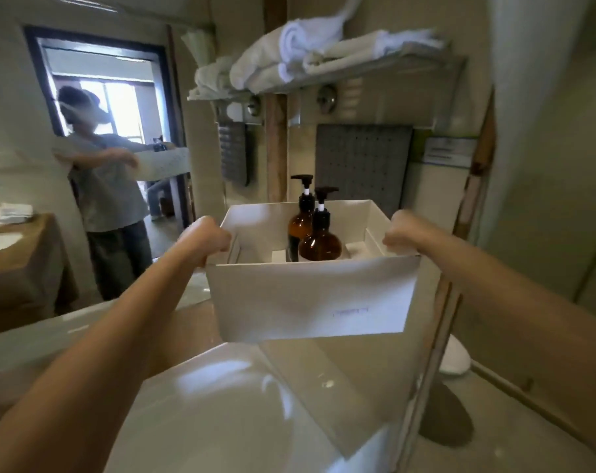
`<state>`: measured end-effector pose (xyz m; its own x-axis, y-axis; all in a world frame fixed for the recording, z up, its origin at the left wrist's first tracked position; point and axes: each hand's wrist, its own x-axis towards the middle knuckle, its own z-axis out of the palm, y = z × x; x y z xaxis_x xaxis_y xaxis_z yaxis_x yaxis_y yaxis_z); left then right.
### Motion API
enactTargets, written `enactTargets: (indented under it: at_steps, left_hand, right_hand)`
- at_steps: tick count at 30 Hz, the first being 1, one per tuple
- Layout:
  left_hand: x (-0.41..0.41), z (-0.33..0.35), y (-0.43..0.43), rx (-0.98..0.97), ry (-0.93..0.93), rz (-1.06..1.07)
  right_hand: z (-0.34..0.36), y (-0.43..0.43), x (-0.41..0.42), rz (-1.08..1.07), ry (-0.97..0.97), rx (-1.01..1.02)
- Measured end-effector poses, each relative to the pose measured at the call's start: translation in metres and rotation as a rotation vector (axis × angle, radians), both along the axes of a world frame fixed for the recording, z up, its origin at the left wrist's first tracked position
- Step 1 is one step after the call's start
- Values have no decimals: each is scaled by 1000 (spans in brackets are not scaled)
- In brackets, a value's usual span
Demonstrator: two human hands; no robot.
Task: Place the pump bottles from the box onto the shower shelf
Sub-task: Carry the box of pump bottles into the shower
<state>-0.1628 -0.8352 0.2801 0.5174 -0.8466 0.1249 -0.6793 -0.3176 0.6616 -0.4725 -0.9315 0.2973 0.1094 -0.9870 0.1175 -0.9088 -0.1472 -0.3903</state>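
I hold a white cardboard box (310, 298) in the air above the washbasin. My left hand (206, 237) grips its left wall and my right hand (404, 235) grips its right wall, fingers curled over the rims. Inside stand two amber pump bottles with black pumps: one (320, 245) nearer me, the other (301, 221) just behind it and slightly left. They touch or nearly touch. The lower parts of both are hidden by the box's front wall.
A white washbasin (221, 414) lies below the box. A mirror (84, 165) on the left reflects a person holding the box. A metal rack (341, 75) with folded white towels hangs above. A glass partition edge (436, 336) runs down on the right.
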Motion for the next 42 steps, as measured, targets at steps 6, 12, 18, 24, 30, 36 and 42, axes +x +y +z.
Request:
enactTargets:
  at_steps: [6,12,18,24,30,36,42]
  left_hand:
    - [-77,3,-58,47,-28,-237]
    - [-161,13,-98,55,-110,-474]
    - [-238,14,-107,52,-133,-702]
    - [-304,6,-95,50,-138,-908]
    - [-350,-6,-81,26,-166,-1003]
    - [-386,-3,-75,31,-232,-1074]
    - [-422,-10,-81,38,-140,-1073]
  right_hand:
    - [3,17,-89,-256,13,28]
    - [6,56,-167,-581,28,94]
    - [2,109,-226,-799,-29,119]
    - [-15,169,-267,-1015,-69,81]
    - [-21,211,-293,-1114,-41,107]
    - [-23,226,-322,-1157,-35,107]
    - [-23,223,-364,-1147,-45,106]
